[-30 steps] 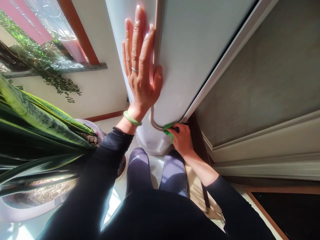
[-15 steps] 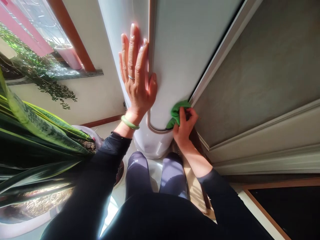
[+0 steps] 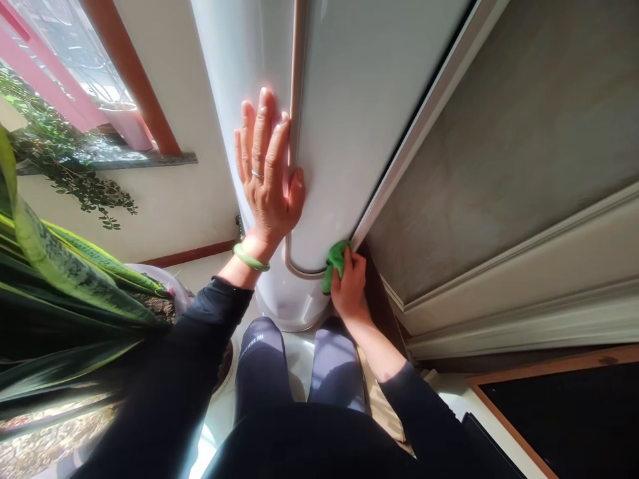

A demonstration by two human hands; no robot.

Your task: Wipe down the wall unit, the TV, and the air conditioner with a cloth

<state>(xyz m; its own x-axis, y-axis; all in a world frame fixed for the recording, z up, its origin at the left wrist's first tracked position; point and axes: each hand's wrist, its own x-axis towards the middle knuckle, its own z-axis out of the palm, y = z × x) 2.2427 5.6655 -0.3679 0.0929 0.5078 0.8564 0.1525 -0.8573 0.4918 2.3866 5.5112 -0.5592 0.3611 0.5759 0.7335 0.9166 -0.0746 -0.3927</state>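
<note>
A tall white cabinet-like appliance (image 3: 349, 120) with a rounded base stands in front of me. A pinkish trim strip (image 3: 298, 86) runs down its face and curves round at the bottom. My left hand (image 3: 267, 176) lies flat on the front across this strip, fingers stretched upward, a ring and a green bangle (image 3: 249, 258) on it. Low on the right side, my right hand (image 3: 351, 286) grips a green cloth (image 3: 335, 263), bunched up and pressed against the lower right corner of the panel. The fingertips are partly hidden by the cloth.
At the left, a potted snake plant (image 3: 64, 279) reaches close to my left arm. Behind it is a window sill (image 3: 164, 159) with a pink pot (image 3: 127, 126). A grey wall panel (image 3: 489, 133) borders the right side; a black wood-framed board (image 3: 564, 412) sits lower right.
The right hand and cloth have shifted down and left along the appliance's lower edge. My left hand appears lower in view, still flat, while the whole view has tilted slightly.
</note>
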